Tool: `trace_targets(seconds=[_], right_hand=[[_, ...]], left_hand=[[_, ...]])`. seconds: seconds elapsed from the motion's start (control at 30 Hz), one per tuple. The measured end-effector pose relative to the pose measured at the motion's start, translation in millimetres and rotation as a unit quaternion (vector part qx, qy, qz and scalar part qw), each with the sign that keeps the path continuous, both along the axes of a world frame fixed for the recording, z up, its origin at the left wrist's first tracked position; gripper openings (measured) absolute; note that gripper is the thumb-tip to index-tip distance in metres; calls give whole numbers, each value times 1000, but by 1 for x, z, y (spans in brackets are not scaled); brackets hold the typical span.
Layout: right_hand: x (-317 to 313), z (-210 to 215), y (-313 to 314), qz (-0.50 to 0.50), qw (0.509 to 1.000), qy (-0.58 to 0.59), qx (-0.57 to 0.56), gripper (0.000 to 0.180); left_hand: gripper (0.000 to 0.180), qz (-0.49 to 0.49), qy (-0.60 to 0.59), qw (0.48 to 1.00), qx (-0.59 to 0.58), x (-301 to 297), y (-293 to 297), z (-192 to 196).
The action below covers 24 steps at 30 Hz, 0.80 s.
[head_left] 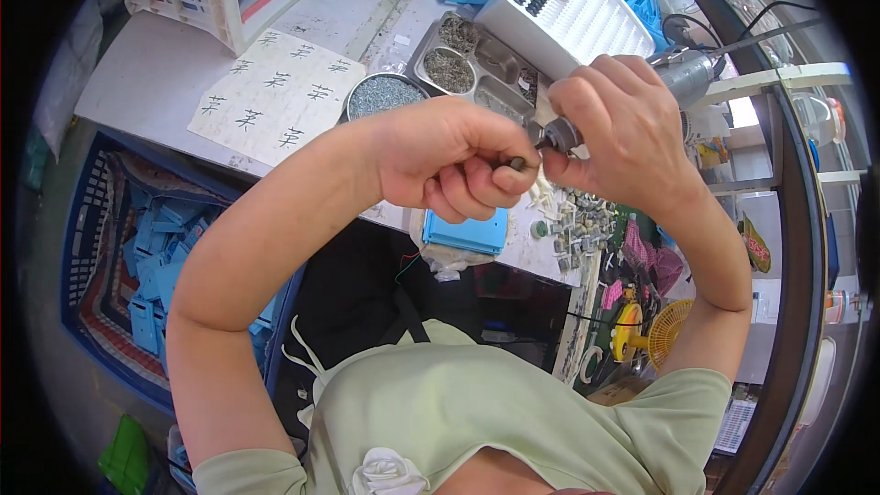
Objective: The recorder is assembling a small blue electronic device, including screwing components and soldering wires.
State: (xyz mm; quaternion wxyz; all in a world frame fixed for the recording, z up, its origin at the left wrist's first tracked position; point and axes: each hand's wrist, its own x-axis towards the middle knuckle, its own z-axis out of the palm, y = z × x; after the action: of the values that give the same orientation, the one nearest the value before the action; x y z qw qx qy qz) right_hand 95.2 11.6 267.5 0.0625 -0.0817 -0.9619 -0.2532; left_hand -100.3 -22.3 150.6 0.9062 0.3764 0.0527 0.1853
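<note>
Pale-green shirt (431,385) foremost, left hand (449,158) curled round a small dark piece (518,163), right hand (632,124) gripping a dark tool end (561,135), blue case (466,235) below at tabletop (137,92) edge, work apparently midway, amount done or left unclear.

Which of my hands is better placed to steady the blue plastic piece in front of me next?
Probably your left hand: in view it overlaps the far edge of the blue plastic piece, though it grips a small dark rod. Your right hand is farther right, gripping a dark tool end.
</note>
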Motion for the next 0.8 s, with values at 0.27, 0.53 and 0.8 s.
trace_targets(seconds=[0.27,0.53,0.8], right_hand=[[1,-1,0,16,1000,23,-5,47],[-1,-5,-1,49,998,37,15,47],[0,-7,-2,26,1000,4,-4,48]], left_hand=[[40,-21,-60,997,-49,6,-3,-6],[41,-36,-170,981,-90,16,-14,-23],[33,141,23,990,-20,11,-33,-5]])
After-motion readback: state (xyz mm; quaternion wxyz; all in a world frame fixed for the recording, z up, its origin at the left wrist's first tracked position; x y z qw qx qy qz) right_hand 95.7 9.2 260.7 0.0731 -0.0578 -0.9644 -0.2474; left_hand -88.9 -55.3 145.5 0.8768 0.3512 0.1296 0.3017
